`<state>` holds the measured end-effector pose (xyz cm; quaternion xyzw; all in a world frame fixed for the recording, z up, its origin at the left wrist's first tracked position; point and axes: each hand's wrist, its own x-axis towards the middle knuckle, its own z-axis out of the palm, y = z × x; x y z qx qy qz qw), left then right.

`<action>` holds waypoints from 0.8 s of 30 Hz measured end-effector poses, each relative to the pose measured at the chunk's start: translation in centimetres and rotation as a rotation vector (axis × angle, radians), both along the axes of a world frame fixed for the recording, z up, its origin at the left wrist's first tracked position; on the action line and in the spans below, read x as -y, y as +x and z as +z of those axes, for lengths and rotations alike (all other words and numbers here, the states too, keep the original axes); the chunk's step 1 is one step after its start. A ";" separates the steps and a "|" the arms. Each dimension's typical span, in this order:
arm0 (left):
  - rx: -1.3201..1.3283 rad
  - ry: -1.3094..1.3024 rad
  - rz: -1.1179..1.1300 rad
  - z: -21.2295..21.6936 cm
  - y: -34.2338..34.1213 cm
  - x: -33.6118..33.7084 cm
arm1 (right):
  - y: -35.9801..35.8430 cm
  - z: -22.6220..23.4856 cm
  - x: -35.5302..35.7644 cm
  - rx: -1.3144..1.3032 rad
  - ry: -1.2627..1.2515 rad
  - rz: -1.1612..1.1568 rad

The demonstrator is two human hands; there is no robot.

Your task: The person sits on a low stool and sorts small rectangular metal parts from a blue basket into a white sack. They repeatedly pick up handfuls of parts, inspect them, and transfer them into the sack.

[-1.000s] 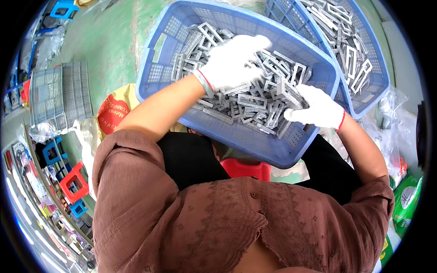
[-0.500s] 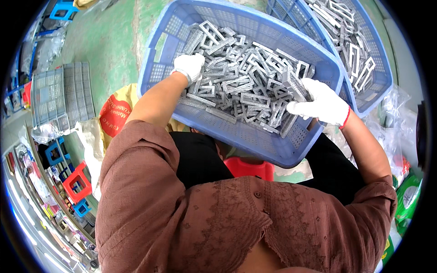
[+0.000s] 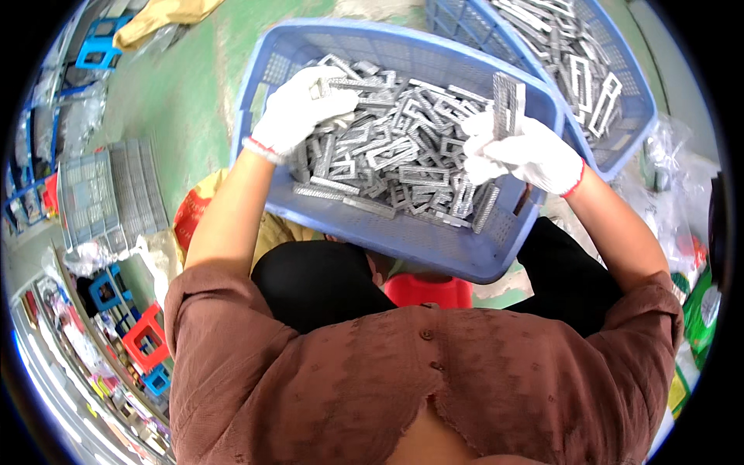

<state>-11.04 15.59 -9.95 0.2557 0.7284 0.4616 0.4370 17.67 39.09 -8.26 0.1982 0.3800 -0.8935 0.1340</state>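
Note:
Both my hands wear white knit gloves with red cuffs. My right hand (image 3: 523,151) is closed around narrow grey metal frames (image 3: 508,101), which stand upright above the right side of a blue plastic basket (image 3: 372,240). Over the basket's left side, my left hand (image 3: 298,112) is closed, with a long grey metal piece (image 3: 360,84) between thumb and fingers. Part of that piece is hidden by the glove. Under both hands lies a jumbled heap of grey rectangular metal frames (image 3: 399,151) and bars.
A second blue basket (image 3: 632,147) of similar frames stands at the far right. On the left are grey plastic crates (image 3: 85,198), a red stool (image 3: 146,339) and a yellow sack (image 3: 283,232). Another red stool (image 3: 430,291) shows below the basket. Clear plastic bags (image 3: 666,209) lie at right.
My left hand has risen from the heap with a metal piece in its fingers. My right hand has lifted its frames and turned them upright. The view has shifted slightly.

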 end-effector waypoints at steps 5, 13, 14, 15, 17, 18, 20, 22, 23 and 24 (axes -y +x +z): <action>0.535 0.378 -0.029 3.1 4.4 -1.9 | 0.2 -1.0 -1.0 -0.089 -0.055 -0.076; 0.581 0.353 -0.055 4.5 7.7 -3.1 | -0.2 1.0 -0.1 -0.124 0.024 -0.131; 0.544 0.347 -0.059 4.4 7.8 -3.2 | -0.2 1.3 0.2 -0.099 0.030 -0.152; 0.506 0.341 -0.062 4.3 8.0 -3.3 | 0.0 1.1 0.1 -0.107 0.054 -0.145; 0.449 0.354 -0.063 4.4 8.4 -3.7 | 0.0 0.7 0.0 -0.128 0.097 -0.123; 0.421 0.361 -0.062 4.4 8.6 -3.8 | 0.0 0.7 0.0 -0.111 0.113 -0.141; 0.402 0.356 -0.071 4.5 8.7 -4.0 | 0.1 0.7 0.1 -0.079 0.139 -0.175; 0.388 0.327 -0.074 4.6 8.7 -4.0 | 0.1 0.8 0.1 -0.079 0.131 -0.168; 0.366 0.320 -0.084 4.4 8.6 -3.8 | 0.1 0.8 0.0 -0.080 0.127 -0.164; 0.344 0.313 -0.095 3.9 8.4 -3.6 | 0.0 0.8 -0.1 -0.083 0.118 -0.153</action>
